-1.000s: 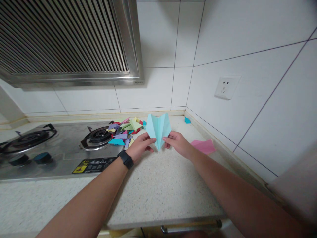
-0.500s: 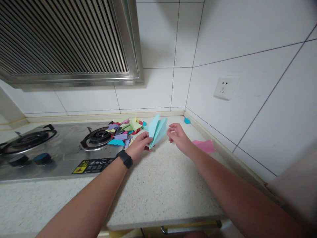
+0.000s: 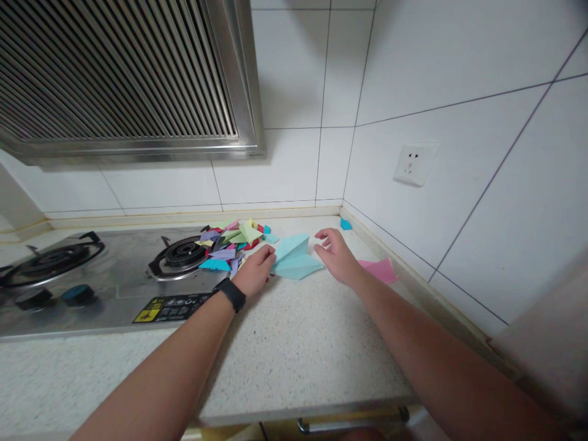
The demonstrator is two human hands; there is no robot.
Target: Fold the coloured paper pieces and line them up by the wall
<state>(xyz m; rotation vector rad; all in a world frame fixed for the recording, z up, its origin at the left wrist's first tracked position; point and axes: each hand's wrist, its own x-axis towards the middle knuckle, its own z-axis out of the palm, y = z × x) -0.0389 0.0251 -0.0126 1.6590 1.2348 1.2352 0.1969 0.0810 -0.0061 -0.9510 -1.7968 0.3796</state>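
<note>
Between my hands is a light blue paper plane [image 3: 296, 260], its creased wings spread and its tip toward the left. My left hand [image 3: 256, 267], with a black watch on the wrist, pinches the plane's left end. Beside the plane's right end is my right hand [image 3: 336, 254], its fingers curved and apart, with nothing visible in them. Left of my left hand lies a pile of folded coloured papers [image 3: 236, 236], partly on the stove. A pink sheet of paper [image 3: 379, 270] lies on the counter behind my right forearm.
The gas stove [image 3: 124, 263] fills the left of the speckled counter [image 3: 312, 349]. A range hood [image 3: 138, 79] overhangs it. In the back corner is a small blue paper piece [image 3: 346, 224]. A wall socket [image 3: 416, 164] is on the right wall.
The light blue plane has tipped from upright to nearly level, its wings now reaching right toward my right hand. My left hand keeps its pinch; my right hand's fingers have spread a little.
</note>
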